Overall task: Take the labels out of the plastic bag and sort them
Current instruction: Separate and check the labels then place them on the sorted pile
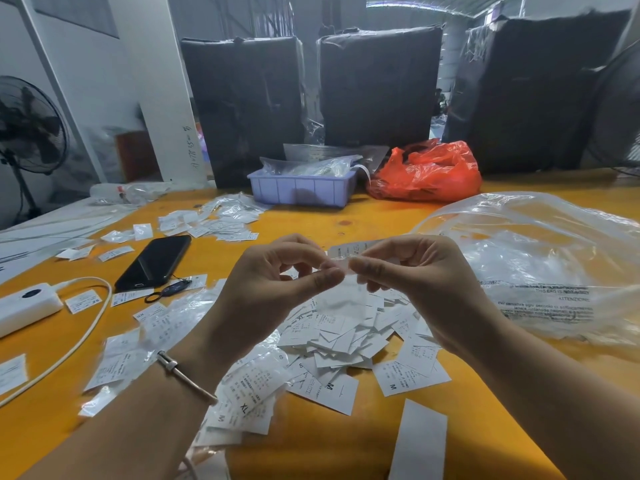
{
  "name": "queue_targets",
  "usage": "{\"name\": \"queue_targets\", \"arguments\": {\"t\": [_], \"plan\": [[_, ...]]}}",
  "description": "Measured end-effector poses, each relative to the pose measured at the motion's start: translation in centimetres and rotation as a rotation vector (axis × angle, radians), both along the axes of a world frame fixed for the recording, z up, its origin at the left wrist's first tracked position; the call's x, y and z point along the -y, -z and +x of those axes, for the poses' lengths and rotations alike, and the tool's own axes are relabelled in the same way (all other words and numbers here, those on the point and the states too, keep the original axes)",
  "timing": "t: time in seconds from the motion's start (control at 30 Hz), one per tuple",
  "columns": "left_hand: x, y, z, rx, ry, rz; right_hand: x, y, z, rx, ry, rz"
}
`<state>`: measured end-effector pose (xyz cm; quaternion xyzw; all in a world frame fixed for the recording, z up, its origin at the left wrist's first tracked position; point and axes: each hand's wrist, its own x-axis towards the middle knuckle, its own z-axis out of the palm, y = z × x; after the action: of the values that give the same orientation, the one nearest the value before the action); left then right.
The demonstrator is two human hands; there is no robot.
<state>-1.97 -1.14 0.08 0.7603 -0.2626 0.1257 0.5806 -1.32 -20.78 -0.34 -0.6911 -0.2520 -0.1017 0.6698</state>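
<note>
Soft daylight, dim background, wide-angle edge bending, slight blur.

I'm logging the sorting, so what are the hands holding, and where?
Both hands, left hand and right hand, pinch one small label packet by its top edge, above the label pile.

My left hand [277,271] and right hand [412,268] pinched small clear plastic bag [341,268] between fingertips, above heap of white paper size labels [346,334] on orange table [346,434]. Black phone [154,261] lay left; large crumpled clear bag [540,268] lay right.
</note>
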Motion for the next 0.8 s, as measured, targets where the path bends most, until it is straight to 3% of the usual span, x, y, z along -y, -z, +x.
{"name": "queue_targets", "arguments": {"t": [0.2,0.3,0.5,0.8], "plan": [[-0.4,0.1,0.3,-0.070,0.018,-0.024,0.6,-0.5,0.3,0.078,0.240,0.060],[-0.3,0.0,0.3,-0.104,0.050,-0.035,0.5,-0.4,0.0,0.185,0.354,-0.086],[-0.4,0.2,0.3,-0.103,0.079,0.000,-0.5,-0.2,-0.6,0.195,0.159,-0.355],[-0.5,0.2,0.5,-0.128,0.117,0.047,-0.5,0.1,-0.2,0.126,0.077,-0.158]]}}
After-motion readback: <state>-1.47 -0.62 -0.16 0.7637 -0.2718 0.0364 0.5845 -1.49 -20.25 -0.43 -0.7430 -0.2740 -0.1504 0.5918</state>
